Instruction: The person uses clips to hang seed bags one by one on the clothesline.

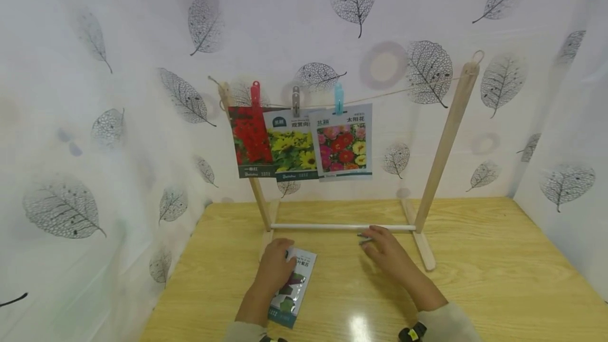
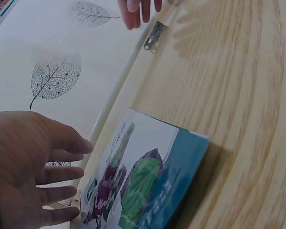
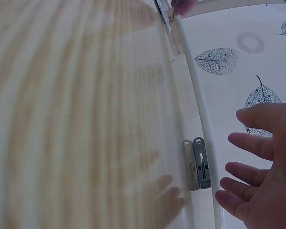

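Note:
A seed packet [image 1: 298, 284] with green and purple leaves printed on it lies on the wooden table in front of me. My left hand [image 1: 277, 264] is at its upper left edge and overlaps it in the head view. In the left wrist view that hand's fingers are spread and loosely bent beside the packet [image 2: 148, 176], not curled round it. A grey clothespin [image 3: 200, 163] lies near the white crossbar. Close to it hovers my right hand [image 1: 386, 251], fingers apart and relaxed, with nothing held between them.
A wooden stand [image 1: 446, 146] carries a string across its top. Red [image 1: 255, 94], grey [image 1: 296, 102] and blue [image 1: 339, 99] clothespins hold three flower seed packets [image 1: 344, 144] on its left half. The white crossbar [image 1: 323, 227] runs low between the posts. Leaf-print sheeting surrounds the table.

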`<state>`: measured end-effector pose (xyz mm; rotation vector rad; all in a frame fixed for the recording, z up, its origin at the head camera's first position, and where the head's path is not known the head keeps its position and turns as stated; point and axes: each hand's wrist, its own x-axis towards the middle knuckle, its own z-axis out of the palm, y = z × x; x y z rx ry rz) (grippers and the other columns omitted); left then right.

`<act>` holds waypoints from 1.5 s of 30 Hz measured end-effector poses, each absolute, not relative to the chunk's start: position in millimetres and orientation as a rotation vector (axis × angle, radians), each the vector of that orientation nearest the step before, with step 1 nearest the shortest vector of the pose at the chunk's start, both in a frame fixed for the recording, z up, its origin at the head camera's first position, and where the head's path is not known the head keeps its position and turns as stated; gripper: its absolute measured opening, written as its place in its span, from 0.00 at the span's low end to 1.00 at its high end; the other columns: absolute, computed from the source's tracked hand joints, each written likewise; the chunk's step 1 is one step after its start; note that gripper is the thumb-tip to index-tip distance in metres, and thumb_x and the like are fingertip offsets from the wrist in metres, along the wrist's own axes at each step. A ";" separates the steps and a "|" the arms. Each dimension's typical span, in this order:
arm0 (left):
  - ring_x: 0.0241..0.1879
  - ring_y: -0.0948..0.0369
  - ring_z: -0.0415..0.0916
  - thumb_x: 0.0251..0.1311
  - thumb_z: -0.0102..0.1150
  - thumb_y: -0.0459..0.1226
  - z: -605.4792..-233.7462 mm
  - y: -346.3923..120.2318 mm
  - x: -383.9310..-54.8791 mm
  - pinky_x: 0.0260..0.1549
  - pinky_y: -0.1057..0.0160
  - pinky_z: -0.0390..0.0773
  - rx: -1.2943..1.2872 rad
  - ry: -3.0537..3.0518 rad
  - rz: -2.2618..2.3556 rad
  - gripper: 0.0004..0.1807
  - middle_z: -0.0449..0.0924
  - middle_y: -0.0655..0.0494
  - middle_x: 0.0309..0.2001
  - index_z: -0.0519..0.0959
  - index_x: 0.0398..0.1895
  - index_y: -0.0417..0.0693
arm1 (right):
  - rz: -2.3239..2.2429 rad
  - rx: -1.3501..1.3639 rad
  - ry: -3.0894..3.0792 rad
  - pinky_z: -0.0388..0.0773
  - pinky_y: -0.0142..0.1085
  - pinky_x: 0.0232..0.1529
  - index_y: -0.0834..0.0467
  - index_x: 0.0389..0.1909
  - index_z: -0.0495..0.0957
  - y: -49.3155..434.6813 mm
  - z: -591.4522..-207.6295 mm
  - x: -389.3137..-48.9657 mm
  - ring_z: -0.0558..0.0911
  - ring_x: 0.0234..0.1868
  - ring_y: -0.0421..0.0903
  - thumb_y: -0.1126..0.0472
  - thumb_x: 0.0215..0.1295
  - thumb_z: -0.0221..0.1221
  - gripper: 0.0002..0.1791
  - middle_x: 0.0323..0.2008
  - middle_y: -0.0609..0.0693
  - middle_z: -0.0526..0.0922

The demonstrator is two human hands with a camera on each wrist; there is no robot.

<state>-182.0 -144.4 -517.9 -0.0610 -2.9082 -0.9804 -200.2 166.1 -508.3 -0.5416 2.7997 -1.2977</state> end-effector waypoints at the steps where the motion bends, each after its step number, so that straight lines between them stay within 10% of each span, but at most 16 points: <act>1: 0.66 0.41 0.70 0.61 0.63 0.35 -518.7 -144.2 -181.6 0.66 0.41 0.70 -0.069 -2.921 -0.955 0.24 0.74 0.40 0.64 0.78 0.61 0.39 | -1.297 -0.541 2.795 0.65 0.69 0.66 0.63 0.67 0.71 166.0 -508.8 -200.5 0.63 0.71 0.74 0.59 0.75 0.56 0.24 0.72 0.71 0.62; 16: 0.71 0.36 0.62 0.59 0.64 0.36 -522.4 -145.1 -176.4 0.70 0.37 0.62 -0.118 -3.014 -0.871 0.29 0.65 0.33 0.71 0.74 0.64 0.35 | -1.235 -0.630 2.794 0.67 0.67 0.65 0.63 0.69 0.69 169.0 -516.8 -203.1 0.66 0.70 0.73 0.58 0.75 0.56 0.25 0.71 0.69 0.63; 45: 0.56 0.45 0.73 0.50 0.73 0.34 -519.4 -145.7 -178.3 0.58 0.43 0.76 -0.031 -2.971 -1.017 0.33 0.74 0.41 0.56 0.77 0.63 0.38 | -0.946 -0.546 2.927 0.80 0.56 0.56 0.64 0.61 0.76 171.6 -511.0 -191.9 0.78 0.58 0.64 0.59 0.66 0.65 0.25 0.58 0.64 0.73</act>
